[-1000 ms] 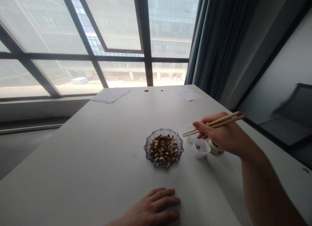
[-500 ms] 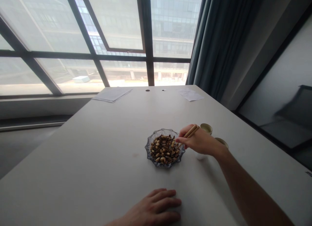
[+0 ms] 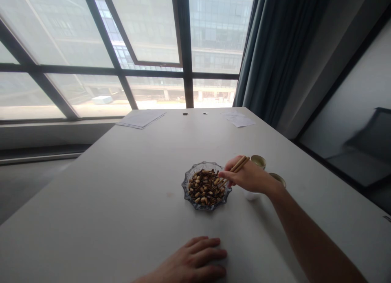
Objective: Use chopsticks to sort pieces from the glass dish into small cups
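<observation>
Brought leftward since the earlier frame, the right hand [image 3: 249, 175] is now held over the right rim of the scalloped glass dish [image 3: 191, 196] in the head view. Wooden chopsticks [image 3: 240, 164] are pinched between its thumb and fingers, with their tips angled down toward the striped sunflower seeds and pale nuts [image 3: 203, 187] heaped in the dish. Whether a seed is gripped cannot be told. The dish is placed on the white surface [image 3: 122, 185], well apart from the open left hand [image 3: 192, 258], which is laid flat on it. Two small cups [image 3: 259, 161] [image 3: 277, 178] are set just beyond the right hand, and a white cup [image 3: 252, 196] is partly hidden beneath it. Loose papers [image 3: 141, 118] are seen at the far edge.
</observation>
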`<state>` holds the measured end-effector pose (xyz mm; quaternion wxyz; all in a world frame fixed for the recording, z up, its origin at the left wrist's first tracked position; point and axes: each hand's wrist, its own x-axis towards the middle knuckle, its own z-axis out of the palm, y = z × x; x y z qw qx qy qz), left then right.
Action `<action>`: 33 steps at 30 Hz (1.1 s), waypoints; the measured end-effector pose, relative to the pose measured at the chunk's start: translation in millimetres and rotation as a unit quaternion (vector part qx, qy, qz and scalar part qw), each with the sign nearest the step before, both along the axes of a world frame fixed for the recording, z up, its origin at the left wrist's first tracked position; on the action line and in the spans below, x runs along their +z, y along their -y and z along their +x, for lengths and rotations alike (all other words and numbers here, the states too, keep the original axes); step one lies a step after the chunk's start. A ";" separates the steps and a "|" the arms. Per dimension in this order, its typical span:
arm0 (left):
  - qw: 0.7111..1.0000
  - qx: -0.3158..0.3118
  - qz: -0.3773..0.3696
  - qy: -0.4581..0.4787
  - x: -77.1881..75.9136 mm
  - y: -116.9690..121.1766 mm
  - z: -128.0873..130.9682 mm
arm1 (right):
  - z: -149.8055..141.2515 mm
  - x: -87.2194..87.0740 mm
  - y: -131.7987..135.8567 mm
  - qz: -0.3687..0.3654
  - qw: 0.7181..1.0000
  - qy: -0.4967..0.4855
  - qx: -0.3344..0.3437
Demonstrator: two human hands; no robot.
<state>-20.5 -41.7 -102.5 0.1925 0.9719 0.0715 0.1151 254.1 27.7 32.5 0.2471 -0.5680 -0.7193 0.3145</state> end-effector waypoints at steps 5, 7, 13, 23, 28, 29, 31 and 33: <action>1.000 -0.001 0.000 -0.001 -2.9 0.3 0.0 | -0.7 2.1 1.4 -0.004 1.000 -0.018 -0.012; 1.000 -0.002 -0.001 0.002 -2.8 0.5 -0.1 | -0.8 2.2 1.4 -0.003 1.000 -0.019 -0.015; 1.000 0.000 -0.006 0.014 2.9 0.5 0.3 | -0.9 1.2 -0.4 -0.011 0.999 -0.030 -0.020; 1.000 -0.001 -0.001 0.000 0.3 0.1 -1.2 | -3.5 5.1 4.2 0.038 0.997 -0.039 -0.060; 1.000 -0.002 0.005 0.010 -3.9 -0.9 -1.0 | -5.1 4.8 4.1 0.017 0.999 -0.023 -0.028; 1.000 -0.003 0.006 0.013 -4.3 -1.0 -0.8 | -5.7 3.7 3.4 0.009 0.999 -0.026 -0.024; 1.000 -0.002 0.005 0.021 -3.8 -0.7 -0.3 | -6.6 0.8 1.9 -0.006 0.999 -0.036 -0.017; 1.000 0.000 0.003 0.021 -2.3 -0.2 0.1 | -7.1 -1.6 0.9 -0.015 0.999 -0.046 -0.010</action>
